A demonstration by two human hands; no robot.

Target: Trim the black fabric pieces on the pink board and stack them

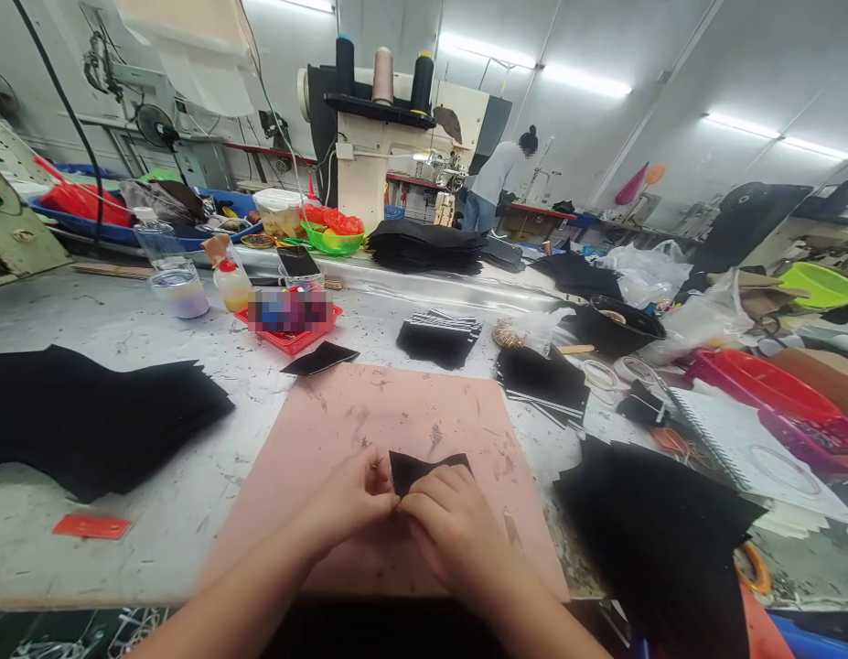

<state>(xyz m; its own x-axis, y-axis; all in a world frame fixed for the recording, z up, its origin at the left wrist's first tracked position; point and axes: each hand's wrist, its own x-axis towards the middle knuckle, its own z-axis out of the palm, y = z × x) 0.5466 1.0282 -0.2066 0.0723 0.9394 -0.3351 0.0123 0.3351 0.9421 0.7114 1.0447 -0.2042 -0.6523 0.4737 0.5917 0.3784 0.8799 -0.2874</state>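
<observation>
A small black fabric piece (413, 469) lies on the pink mat (396, 403) under my fingers. My left hand (359, 494) pinches the near left side of the piece. My right hand (447, 522) is curled over its near right side, with fingertips meeting those of the left hand at the edge. Both hands hide most of the piece. Beyond the mat's far left corner is another black fabric piece (320, 358). Stacks of black pieces with white edges stand beyond the mat (438, 343) and at its far right (543, 380).
Large black cut pieces lie at the left (101, 412) and right (649, 513). A red tray (293, 343), a glue bottle (231, 286) and a black bowl (619, 334) stand farther back. A red strip (92, 525) lies at left. A sewing machine (369, 156) and a person (490, 183) are behind.
</observation>
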